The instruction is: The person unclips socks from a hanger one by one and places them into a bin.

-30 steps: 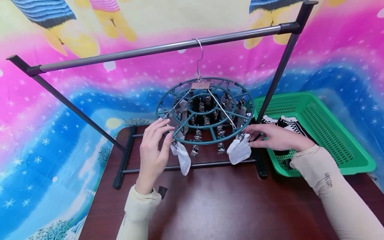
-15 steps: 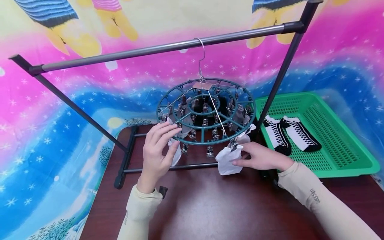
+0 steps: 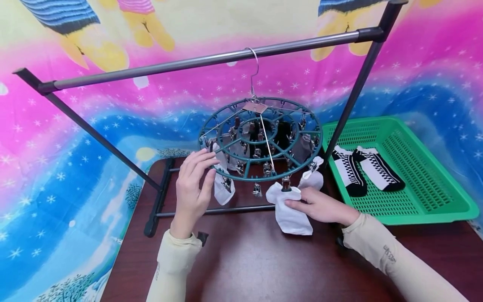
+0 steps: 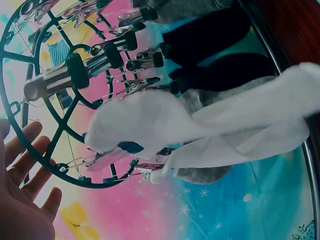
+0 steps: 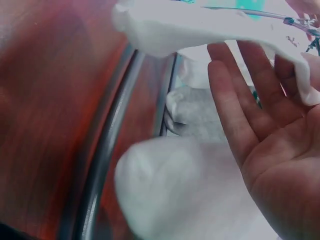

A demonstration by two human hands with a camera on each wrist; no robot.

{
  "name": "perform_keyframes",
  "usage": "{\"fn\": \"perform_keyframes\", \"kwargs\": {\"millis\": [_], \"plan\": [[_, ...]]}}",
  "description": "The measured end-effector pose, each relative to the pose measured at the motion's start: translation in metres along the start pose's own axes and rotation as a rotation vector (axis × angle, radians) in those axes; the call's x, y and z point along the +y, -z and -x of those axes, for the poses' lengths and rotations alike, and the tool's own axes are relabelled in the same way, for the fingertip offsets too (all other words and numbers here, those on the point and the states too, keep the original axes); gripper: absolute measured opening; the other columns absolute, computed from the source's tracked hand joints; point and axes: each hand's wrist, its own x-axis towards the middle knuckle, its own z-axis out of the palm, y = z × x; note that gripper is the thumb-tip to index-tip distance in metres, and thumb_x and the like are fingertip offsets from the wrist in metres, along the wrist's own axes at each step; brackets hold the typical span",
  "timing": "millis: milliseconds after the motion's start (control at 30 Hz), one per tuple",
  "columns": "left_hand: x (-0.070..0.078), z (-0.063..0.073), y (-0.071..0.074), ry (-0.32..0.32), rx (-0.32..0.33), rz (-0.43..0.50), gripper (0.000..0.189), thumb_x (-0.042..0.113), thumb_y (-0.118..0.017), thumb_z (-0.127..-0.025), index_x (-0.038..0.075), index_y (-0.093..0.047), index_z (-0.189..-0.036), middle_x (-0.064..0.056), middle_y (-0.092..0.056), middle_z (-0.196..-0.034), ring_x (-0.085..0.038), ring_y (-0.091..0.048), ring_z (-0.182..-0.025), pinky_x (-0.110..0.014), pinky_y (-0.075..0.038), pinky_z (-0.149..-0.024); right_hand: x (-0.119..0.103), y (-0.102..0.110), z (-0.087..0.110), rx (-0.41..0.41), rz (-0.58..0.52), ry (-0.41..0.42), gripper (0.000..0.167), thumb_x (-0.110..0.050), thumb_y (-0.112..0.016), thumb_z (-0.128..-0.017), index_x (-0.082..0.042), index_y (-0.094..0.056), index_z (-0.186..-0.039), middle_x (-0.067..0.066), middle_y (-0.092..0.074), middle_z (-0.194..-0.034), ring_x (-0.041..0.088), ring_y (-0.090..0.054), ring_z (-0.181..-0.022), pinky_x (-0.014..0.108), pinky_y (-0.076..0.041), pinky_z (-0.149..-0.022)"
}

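Observation:
A round green clip hanger (image 3: 247,167) with metal clips hangs by its hook from a rail. At its front right, my right hand (image 3: 320,205) pinches the upper edge of a white sock (image 3: 292,216) that hangs from a clip, thumb in front and fingers behind. Another white sock (image 3: 312,178) hangs just beyond that hand. My left hand (image 3: 192,188) is at the hanger's left rim, fingers spread and fairly straight, beside a clipped white sock (image 3: 223,191). The left wrist view also shows black socks (image 4: 205,37) and a grey sock (image 4: 205,175) on the hanger.
The metal rack (image 3: 170,66) stands on a dark red-brown table (image 3: 241,260), its lower bar crossing behind the socks. At the right, a green basket (image 3: 434,219) contains two black-and-white socks (image 3: 379,170). A colourful printed cloth (image 3: 94,167) covers the wall.
My right hand has moved left and down from the hanger's right edge with the white sock. The hanger has turned, its front clips shifting left. My left hand has barely moved.

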Motion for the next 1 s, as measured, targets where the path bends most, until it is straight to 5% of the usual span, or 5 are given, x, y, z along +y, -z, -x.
{"fn": "perform_keyframes", "kwargs": {"millis": [200, 367, 500, 733, 1000], "plan": [[0.004, 0.003, -0.004, -0.079, 0.149, -0.044, 0.037, 0.032, -0.054, -0.107, 0.003, -0.070, -0.124, -0.015, -0.069, -0.131, -0.032, -0.056, -0.134, -0.044, -0.035, -0.122, 0.000, -0.006, 0.001, -0.025, -0.035, 0.025, 0.016, -0.019, -0.057, -0.107, -0.016, -0.072, -0.105, -0.007, -0.067, -0.090, 0.002, -0.060, -0.080, 0.024, -0.053, -0.072], [0.021, 0.005, -0.023, -0.483, 0.398, -0.045, 0.019, 0.014, -0.063, -0.098, -0.002, -0.072, -0.103, -0.017, -0.071, -0.102, -0.032, -0.064, -0.097, -0.037, -0.053, -0.092, -0.003, -0.007, 0.001, -0.029, -0.041, 0.010, 0.015, -0.021, -0.061, -0.106, -0.018, -0.073, -0.098, -0.008, -0.062, -0.085, 0.002, -0.056, -0.075, 0.023, -0.049, -0.065], [0.038, 0.013, -0.041, -0.746, 0.273, -0.040, 0.015, 0.011, -0.064, -0.096, 0.000, -0.074, -0.097, -0.011, -0.074, -0.091, -0.023, -0.069, -0.081, -0.031, -0.059, -0.074, -0.008, -0.008, -0.001, -0.053, -0.050, 0.025, 0.015, -0.022, -0.061, -0.106, -0.018, -0.072, -0.095, -0.010, -0.060, -0.080, 0.002, -0.055, -0.071, 0.023, -0.048, -0.064], [0.055, 0.037, -0.070, -0.353, -0.132, -0.004, 0.040, 0.027, -0.059, -0.105, -0.003, -0.062, -0.132, -0.013, -0.071, -0.123, -0.023, -0.069, -0.114, -0.032, -0.056, -0.099, -0.011, -0.012, -0.003, -0.059, -0.046, 0.064, 0.013, -0.019, -0.061, -0.105, -0.016, -0.074, -0.104, -0.010, -0.067, -0.085, 0.002, -0.058, -0.073, 0.023, -0.051, -0.067], [0.065, 0.032, -0.079, -0.025, -0.246, 0.170, 0.034, 0.027, -0.062, -0.105, 0.005, -0.067, -0.130, -0.007, -0.073, -0.122, -0.020, -0.067, -0.115, -0.033, -0.055, -0.098, -0.012, -0.015, -0.005, -0.058, -0.018, 0.067, 0.013, -0.021, -0.063, -0.105, -0.016, -0.075, -0.105, -0.013, -0.066, -0.082, 0.000, -0.057, -0.071, 0.023, -0.051, -0.065]]}}
